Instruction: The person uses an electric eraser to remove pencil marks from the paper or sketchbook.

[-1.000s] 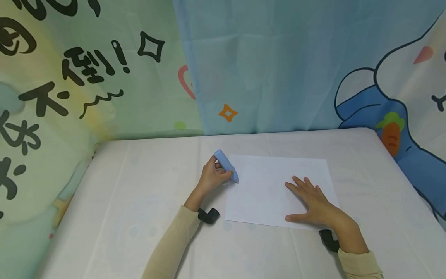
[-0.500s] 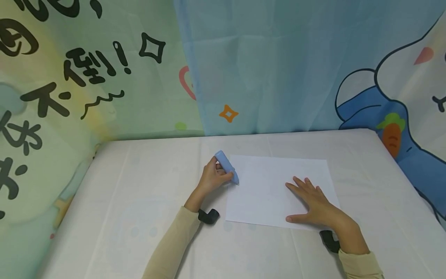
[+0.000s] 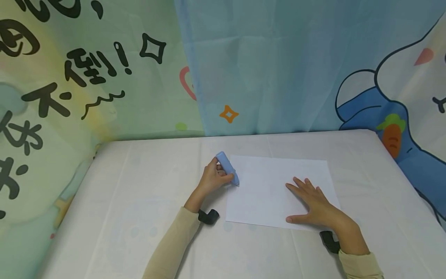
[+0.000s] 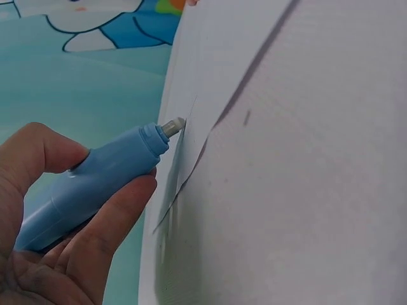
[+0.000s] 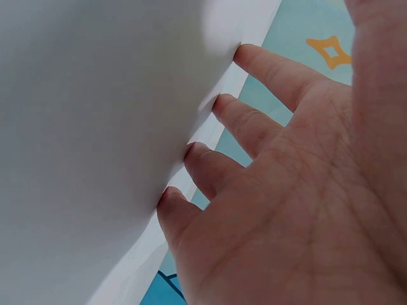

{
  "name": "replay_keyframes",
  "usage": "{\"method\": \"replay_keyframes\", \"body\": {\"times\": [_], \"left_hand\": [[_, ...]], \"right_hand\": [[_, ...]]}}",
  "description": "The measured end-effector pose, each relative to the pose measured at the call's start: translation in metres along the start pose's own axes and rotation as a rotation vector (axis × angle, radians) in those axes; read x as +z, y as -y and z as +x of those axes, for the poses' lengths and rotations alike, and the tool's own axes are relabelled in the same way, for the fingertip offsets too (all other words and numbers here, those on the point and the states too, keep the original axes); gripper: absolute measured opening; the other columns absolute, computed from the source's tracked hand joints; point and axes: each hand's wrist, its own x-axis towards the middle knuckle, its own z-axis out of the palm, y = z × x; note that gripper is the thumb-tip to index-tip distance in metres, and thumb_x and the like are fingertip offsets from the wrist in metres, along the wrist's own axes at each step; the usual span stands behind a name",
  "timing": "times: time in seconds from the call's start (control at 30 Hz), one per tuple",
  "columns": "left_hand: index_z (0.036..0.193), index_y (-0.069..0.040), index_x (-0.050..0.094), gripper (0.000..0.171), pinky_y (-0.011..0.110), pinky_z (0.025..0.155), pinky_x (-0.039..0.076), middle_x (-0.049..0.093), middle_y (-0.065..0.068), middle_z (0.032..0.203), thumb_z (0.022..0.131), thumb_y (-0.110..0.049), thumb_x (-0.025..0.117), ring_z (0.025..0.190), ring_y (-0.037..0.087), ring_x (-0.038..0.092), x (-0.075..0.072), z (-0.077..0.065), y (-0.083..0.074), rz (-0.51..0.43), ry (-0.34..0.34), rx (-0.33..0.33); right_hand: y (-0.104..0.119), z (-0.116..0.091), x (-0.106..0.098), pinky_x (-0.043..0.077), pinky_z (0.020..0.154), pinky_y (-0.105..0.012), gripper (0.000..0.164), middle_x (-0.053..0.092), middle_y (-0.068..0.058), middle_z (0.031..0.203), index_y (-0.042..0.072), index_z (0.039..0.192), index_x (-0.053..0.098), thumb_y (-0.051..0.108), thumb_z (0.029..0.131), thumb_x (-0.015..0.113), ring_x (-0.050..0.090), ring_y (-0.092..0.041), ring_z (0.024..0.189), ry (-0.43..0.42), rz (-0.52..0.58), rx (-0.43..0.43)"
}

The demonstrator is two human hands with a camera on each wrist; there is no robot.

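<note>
My left hand [image 3: 211, 179] grips a light blue electric eraser [image 4: 105, 168] between thumb and fingers. Its short pale tip meets or hovers just over the left part of a white sheet of paper [image 3: 265, 190]; contact is hard to tell. The eraser leans, its back end up and away from the paper. On the sheet's right side lies my right hand [image 3: 313, 203], fingers spread and fingertips pressing the paper, as the right wrist view also shows. Close to the eraser tip, the sheet's edge looks slightly lifted in the left wrist view.
A white cloth covers the table [image 3: 150, 186]. Behind it hangs a printed curtain [image 3: 271, 77] with dark lettering and a rabbit figure. Black wrist mounts [image 3: 208, 217] sit at both wrists, near the cloth.
The eraser's tip has shifted very slightly down toward the near side, the left hand with it. The right hand stays in place on the paper.
</note>
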Motion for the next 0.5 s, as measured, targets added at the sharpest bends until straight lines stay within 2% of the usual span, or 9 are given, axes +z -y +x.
{"method": "replay_keyframes", "body": {"times": [0.27, 0.5], "left_hand": [[0.11, 0.005, 0.046, 0.038, 0.028, 0.071, 0.056, 0.068, 0.029, 0.101, 0.08, 0.0, 0.069, 0.087, 0.035, 0.071, 0.0009, 0.0007, -0.0006, -0.008, 0.005, -0.002], [0.111, 0.005, 0.046, 0.039, 0.023, 0.067, 0.053, 0.068, 0.029, 0.1, 0.081, 0.001, 0.069, 0.081, 0.026, 0.07, 0.0021, 0.0027, -0.0002, 0.007, -0.015, -0.01]], "right_hand": [[0.0008, -0.0004, -0.0007, -0.004, 0.109, -0.071, 0.097, 0.015, -0.033, 0.155, 0.0, 0.145, 0.035, 0.035, 0.07, 0.085, -0.001, -0.056, 0.141, 0.004, 0.008, 0.009], [0.0009, -0.0003, -0.0004, -0.004, 0.109, -0.071, 0.097, 0.015, -0.033, 0.155, -0.001, 0.145, 0.035, 0.035, 0.07, 0.085, -0.001, -0.056, 0.141, 0.002, 0.006, 0.009]]}}
